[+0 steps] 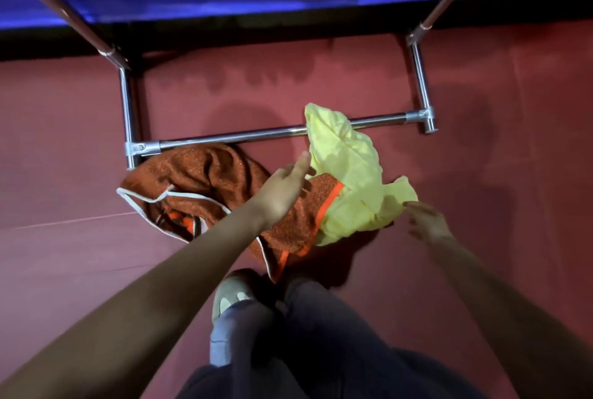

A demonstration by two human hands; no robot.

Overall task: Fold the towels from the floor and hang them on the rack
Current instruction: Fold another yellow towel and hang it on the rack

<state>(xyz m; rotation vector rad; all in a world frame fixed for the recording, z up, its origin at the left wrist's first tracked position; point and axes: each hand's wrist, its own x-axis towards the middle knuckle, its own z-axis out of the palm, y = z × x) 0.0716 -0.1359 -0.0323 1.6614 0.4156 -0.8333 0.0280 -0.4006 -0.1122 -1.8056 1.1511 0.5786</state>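
Two towels down on the red floor [80, 148] in front of me: one orange towel [205, 180], one yellow towel [349, 170], heaped together against the rack [256, 135] base bar. My left hand [282, 193] hovers over the orange one, fingers [301, 162] loosely spread, gripping nothing. My right hand [428, 222] is open too, fingertips [409, 205] right at the yellow edge.

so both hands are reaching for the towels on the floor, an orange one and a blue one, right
Not quite. The head view shows both the left hand and right hand reaching for the towels on the floor, but they are an orange towel and a yellow towel, not blue.
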